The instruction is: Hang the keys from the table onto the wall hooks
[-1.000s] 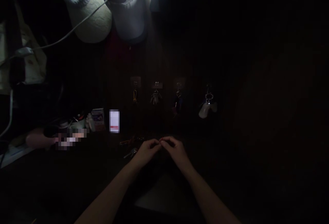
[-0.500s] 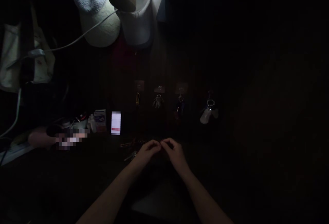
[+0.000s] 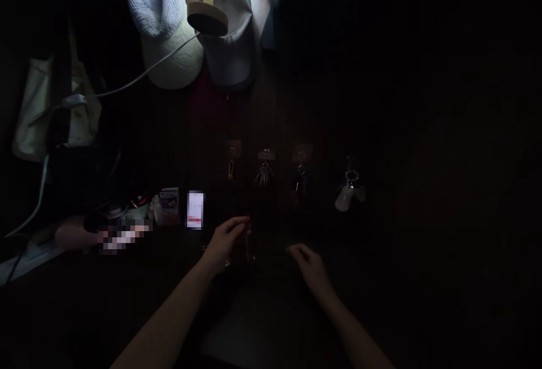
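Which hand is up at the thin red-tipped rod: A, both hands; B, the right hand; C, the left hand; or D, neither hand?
C: the fingertips of the left hand reach the red top of the thin red-tipped rod, while the right hand sits well apart from it.

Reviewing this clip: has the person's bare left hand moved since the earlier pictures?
Yes: the bare left hand has moved left and upward in view, judged against the hanging bunch of silver keys.
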Available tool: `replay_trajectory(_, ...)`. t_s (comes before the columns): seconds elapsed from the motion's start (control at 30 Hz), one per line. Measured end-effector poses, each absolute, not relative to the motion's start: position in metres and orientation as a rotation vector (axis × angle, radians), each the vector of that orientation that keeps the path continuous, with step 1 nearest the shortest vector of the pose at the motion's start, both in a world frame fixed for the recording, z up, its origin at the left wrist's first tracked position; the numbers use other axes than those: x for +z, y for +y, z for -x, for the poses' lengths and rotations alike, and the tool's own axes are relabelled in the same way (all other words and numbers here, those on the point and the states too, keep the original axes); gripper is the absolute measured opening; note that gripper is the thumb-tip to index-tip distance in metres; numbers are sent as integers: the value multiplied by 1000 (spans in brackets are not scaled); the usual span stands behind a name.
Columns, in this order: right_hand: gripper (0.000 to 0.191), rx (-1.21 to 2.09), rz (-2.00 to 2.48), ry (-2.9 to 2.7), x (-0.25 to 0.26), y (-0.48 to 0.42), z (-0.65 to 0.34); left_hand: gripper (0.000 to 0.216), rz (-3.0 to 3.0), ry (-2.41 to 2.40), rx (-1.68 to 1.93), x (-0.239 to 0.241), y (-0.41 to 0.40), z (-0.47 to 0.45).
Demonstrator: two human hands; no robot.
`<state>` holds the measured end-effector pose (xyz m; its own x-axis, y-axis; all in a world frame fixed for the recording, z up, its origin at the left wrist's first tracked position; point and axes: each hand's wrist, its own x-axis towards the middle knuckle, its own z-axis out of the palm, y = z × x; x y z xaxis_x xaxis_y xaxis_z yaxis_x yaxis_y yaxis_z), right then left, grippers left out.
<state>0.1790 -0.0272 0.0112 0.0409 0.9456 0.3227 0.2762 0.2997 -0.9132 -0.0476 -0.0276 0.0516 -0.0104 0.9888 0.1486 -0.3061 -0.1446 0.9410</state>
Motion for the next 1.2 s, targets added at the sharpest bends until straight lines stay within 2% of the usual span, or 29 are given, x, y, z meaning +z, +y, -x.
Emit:
replay_trajectory(0.17, 39, 703, 1273, -1452, -8, -20, -198, 40, -1098, 937, 1584, 72, -13, 58)
replay_trajectory(0.53, 33, 552, 1289, -1611, -46, -16, -199, 27, -1487, 1273, 2097, 139, 40, 83)
replay_trajectory(0.77, 29, 519, 1298, -1671, -47, -17, -198, 21, -1616, 1481, 2118, 159, 69, 86)
replay_trajectory(1.2, 28, 421, 1357, -1761, -43, -21, -197, 18, -1714, 1583, 2107, 172, 88, 75)
